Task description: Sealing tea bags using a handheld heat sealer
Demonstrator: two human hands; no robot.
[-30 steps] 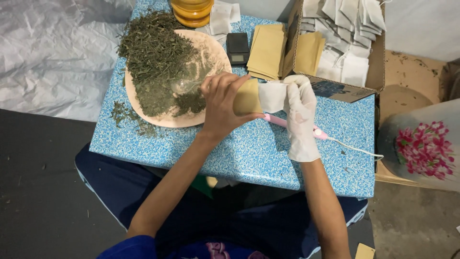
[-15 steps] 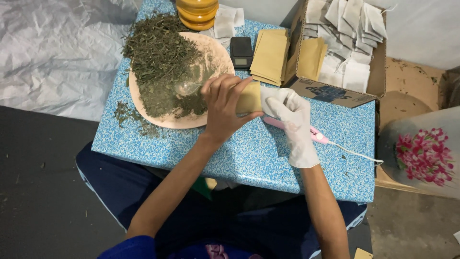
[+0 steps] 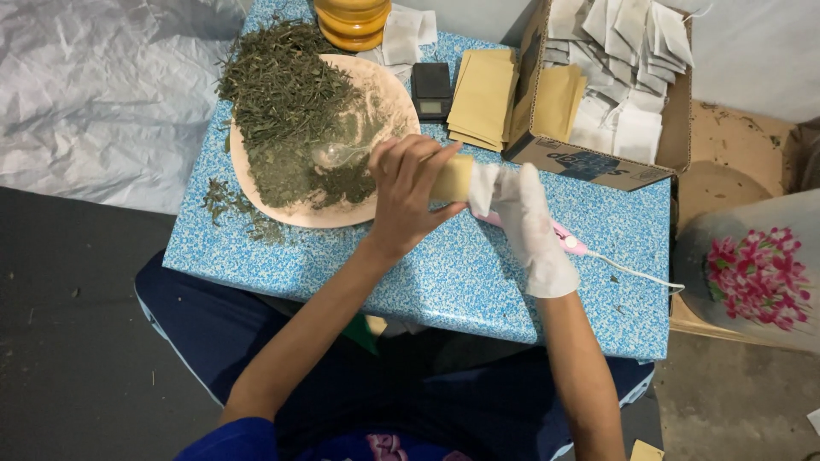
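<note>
Left hand, bare, is closed around one small tan paper pouch, fingers curled over its near end. Right hand, in a white fabric glove, pinches the pouch's other end; the pouch sits between both hands, held above the table. Table surface: blue-and-white speckled, rectangular. One round, pale pink plate carries a heap of dried, shredded green leaves, with loose bits spilled at its left rim. One clear spoon lies in the leaves. One small black scale sits beside a stack of flat tan pouches. One open cardboard box holds many white filter bags. One pink corded tool lies under the right hand.
</note>
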